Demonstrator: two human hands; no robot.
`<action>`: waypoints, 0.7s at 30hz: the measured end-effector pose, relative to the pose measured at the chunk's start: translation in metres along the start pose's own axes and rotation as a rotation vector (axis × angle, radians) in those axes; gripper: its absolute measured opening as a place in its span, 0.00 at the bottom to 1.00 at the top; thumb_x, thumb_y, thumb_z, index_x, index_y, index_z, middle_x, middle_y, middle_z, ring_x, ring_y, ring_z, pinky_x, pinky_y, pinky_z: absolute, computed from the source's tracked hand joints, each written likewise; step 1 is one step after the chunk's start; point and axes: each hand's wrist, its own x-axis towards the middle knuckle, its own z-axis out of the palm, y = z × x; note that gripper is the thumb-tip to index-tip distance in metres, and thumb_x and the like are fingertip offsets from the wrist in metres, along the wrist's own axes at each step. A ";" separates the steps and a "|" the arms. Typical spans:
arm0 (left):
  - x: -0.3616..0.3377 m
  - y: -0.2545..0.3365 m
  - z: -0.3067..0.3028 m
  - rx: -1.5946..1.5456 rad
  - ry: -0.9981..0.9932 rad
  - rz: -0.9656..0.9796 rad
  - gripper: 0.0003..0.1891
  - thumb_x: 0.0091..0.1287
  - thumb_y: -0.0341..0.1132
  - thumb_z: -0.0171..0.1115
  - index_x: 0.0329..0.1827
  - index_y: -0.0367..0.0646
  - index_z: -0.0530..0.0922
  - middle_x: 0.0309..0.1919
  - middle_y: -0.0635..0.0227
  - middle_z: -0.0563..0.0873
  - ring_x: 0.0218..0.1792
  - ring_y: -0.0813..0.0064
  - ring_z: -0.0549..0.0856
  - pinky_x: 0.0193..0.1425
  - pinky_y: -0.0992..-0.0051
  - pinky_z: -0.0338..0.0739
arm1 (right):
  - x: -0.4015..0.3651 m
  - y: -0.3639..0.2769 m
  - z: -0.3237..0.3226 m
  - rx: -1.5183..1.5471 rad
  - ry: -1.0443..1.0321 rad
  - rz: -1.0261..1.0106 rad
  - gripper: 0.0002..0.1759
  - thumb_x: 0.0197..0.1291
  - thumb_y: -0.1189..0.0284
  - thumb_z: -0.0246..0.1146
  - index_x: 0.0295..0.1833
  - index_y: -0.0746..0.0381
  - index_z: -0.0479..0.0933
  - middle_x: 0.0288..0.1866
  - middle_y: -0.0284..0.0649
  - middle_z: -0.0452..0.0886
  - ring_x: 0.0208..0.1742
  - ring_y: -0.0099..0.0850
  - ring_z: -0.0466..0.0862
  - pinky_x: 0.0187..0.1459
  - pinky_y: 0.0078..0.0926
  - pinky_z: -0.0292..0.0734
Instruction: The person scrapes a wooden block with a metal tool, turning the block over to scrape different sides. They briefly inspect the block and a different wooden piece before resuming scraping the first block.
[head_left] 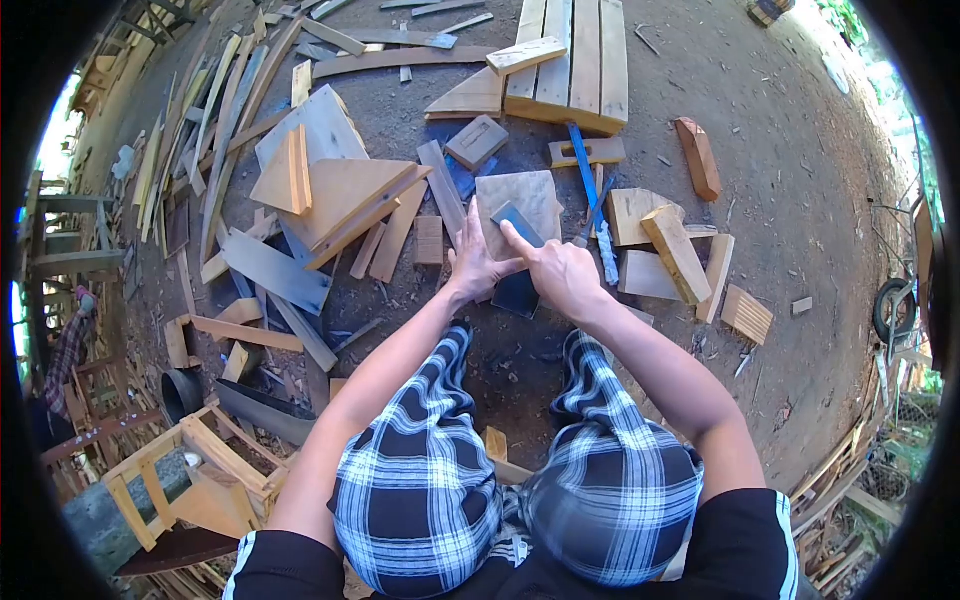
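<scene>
A pale, flat-topped block (535,192) stands on the ground just beyond my knees. A dark blue-grey flat blade (519,222) lies slanted on it. My left hand (478,262) rests at the block's left edge, fingers stretched forward and thumb out to the right. My right hand (560,270) has its index finger extended onto the blade, with the other fingers curled; whether they hold anything is hidden. Below the hands a dark flat piece (516,297) shows. A grey-brown block with a slot (477,142) sits behind on the left.
A slatted wooden bench (570,60) stands ahead, near a blue saw-like bar (583,165). Stacked boards (350,195) and long strips (230,120) lie left. Several wood offcuts (675,255) lie right. A wooden frame (190,470) is at lower left, a wheel (893,308) far right.
</scene>
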 end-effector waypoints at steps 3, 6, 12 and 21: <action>0.001 0.002 -0.001 0.041 -0.012 -0.020 0.73 0.39 0.59 0.81 0.78 0.42 0.36 0.72 0.48 0.59 0.72 0.47 0.60 0.74 0.50 0.54 | 0.007 0.000 0.000 0.021 -0.004 -0.002 0.41 0.61 0.73 0.58 0.78 0.39 0.52 0.31 0.46 0.85 0.32 0.42 0.88 0.32 0.38 0.83; 0.004 -0.002 0.000 0.005 0.012 0.013 0.71 0.39 0.58 0.81 0.78 0.40 0.39 0.72 0.49 0.59 0.72 0.47 0.59 0.75 0.53 0.55 | 0.033 -0.001 0.004 0.004 0.062 -0.011 0.42 0.61 0.73 0.58 0.79 0.40 0.51 0.30 0.46 0.85 0.32 0.43 0.88 0.32 0.39 0.83; 0.001 -0.004 0.004 -0.009 0.005 0.028 0.69 0.41 0.58 0.80 0.77 0.36 0.41 0.72 0.46 0.55 0.74 0.48 0.55 0.77 0.53 0.51 | 0.001 0.002 0.003 -0.004 0.036 -0.004 0.41 0.61 0.72 0.58 0.78 0.42 0.53 0.30 0.46 0.85 0.30 0.42 0.87 0.30 0.36 0.83; 0.003 0.000 0.003 -0.054 -0.010 0.055 0.70 0.40 0.56 0.82 0.77 0.36 0.41 0.72 0.47 0.55 0.74 0.49 0.54 0.77 0.55 0.49 | 0.034 -0.002 0.009 0.023 0.116 -0.012 0.41 0.61 0.73 0.58 0.78 0.42 0.52 0.30 0.47 0.85 0.30 0.41 0.87 0.30 0.36 0.83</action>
